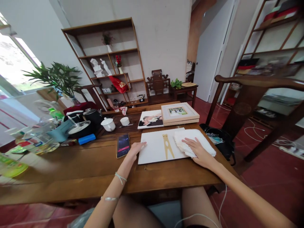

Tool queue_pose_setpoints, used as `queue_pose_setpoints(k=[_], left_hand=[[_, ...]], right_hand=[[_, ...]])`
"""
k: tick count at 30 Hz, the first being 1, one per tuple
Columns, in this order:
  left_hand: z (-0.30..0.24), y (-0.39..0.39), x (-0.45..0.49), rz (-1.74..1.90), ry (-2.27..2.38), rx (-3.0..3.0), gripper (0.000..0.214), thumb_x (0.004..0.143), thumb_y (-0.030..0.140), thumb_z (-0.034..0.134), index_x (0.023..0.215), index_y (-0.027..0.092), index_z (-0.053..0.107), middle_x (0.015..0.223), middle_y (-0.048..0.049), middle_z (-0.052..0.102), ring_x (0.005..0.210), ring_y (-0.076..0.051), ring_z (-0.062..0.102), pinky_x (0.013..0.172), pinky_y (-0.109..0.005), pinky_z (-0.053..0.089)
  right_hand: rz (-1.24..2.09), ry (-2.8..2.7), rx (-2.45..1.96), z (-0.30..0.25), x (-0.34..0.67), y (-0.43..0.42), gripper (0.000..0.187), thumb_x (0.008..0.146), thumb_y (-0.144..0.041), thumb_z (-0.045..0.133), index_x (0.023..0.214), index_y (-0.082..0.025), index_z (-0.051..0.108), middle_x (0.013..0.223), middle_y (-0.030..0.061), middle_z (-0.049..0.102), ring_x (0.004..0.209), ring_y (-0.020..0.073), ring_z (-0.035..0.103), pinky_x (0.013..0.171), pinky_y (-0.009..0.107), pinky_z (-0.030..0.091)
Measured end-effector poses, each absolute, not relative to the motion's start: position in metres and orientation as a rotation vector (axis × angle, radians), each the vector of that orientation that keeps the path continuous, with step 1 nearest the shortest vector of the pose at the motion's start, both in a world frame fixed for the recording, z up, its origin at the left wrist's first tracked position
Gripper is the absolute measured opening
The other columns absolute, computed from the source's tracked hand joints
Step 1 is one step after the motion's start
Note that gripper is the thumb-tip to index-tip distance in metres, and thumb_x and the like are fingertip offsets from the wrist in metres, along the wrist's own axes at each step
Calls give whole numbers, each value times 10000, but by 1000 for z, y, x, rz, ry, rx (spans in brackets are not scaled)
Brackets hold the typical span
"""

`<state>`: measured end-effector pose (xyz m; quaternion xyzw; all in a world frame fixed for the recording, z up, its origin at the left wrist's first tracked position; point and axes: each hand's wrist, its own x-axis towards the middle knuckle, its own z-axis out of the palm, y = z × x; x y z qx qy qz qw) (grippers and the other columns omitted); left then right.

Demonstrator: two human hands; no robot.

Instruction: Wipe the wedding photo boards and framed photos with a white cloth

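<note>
A white board (153,152), perhaps the back of a picture frame, lies flat on the wooden table in front of me. A tan A-shaped piece (168,146) is on its middle. My left hand (137,148) grips the board's left edge, with the thumb over the top; the undersides of its fingers are hidden. On the board's right end rests a folded white cloth (206,147), overhanging the edge. My right hand (197,149) lies on this cloth with its fingers spread, pressing it down.
Behind the board are a framed photo (180,114) and a photo panel (150,119). A phone (123,146) lies left of my left hand. Farther left stand a lidded white cup (108,124), a blue box (86,139), a black kettle (91,117) and bottles. A chair (247,104) stands right.
</note>
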<state>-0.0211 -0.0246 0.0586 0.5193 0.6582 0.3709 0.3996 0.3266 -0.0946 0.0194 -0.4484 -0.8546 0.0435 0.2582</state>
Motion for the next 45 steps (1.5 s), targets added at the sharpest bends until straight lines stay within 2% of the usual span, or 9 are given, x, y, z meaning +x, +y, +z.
queue_pose_setpoints(k=[15,18,21,25,28,34,39,42,45], left_hand=[[123,-59,-28,1183,1231,855,336,612,152,765,935,113,680,772,-71,743,615,-165,683,569,-244,550],[148,-69,-31,1238,1244,902,358,620,189,758,959,111,672,739,-50,734,565,-151,666,508,-214,519],[169,-77,-30,1262,1216,952,395,644,233,753,1009,112,665,753,-43,730,540,-131,649,486,-192,499],[183,-86,-25,1266,1153,1043,423,701,314,731,1065,112,657,845,-57,732,542,-108,636,492,-175,488],[185,-88,-21,1267,1132,1082,463,729,368,709,1113,117,643,926,-70,728,579,-114,650,490,-166,477],[191,-94,-17,1298,1009,1109,541,829,499,553,1231,139,588,1122,-108,688,956,-258,684,716,-304,566],[149,-101,-15,1389,986,1007,498,823,351,618,1280,173,534,1340,-116,560,1264,-295,506,1005,-423,467],[98,-108,-11,1386,1269,667,617,738,178,713,1305,226,474,1434,-118,459,1337,-265,428,1081,-406,400],[58,-124,0,1477,1134,443,564,714,174,728,1237,215,522,1414,-115,486,1363,-247,396,1105,-369,376]], right_hand=[[119,-2342,-1192,38,341,-113,846,672,-3,398,1480,-230,286,1480,91,420,1413,228,279,1149,583,163],[81,-2379,-1225,59,331,-128,662,821,-194,539,1452,-233,344,1470,105,431,1423,285,243,1144,617,131],[-2,-2405,-1131,78,297,-139,747,833,-376,623,1480,-220,283,1513,115,358,1436,318,180,1151,617,118],[-65,-2313,-1017,79,241,-133,793,883,-215,524,1529,-217,64,1539,118,297,1425,278,237,1153,539,251],[-46,-2243,-981,67,221,-119,879,792,-31,442,1530,-231,10,1534,97,313,1396,255,315,1133,476,337],[11,-2095,-877,60,218,-101,815,729,-1,399,1497,-233,256,1490,86,398,1349,264,400,1084,474,410],[265,-1653,-1026,82,214,-106,327,829,-197,576,1152,-226,618,1052,75,718,961,275,681,860,413,547],[447,-1352,-1125,97,213,-106,168,772,-310,694,897,-210,641,779,24,707,747,234,676,723,353,549],[716,-1106,-1053,106,213,-101,279,694,-333,759,899,-207,619,908,21,704,874,234,659,774,335,535]])
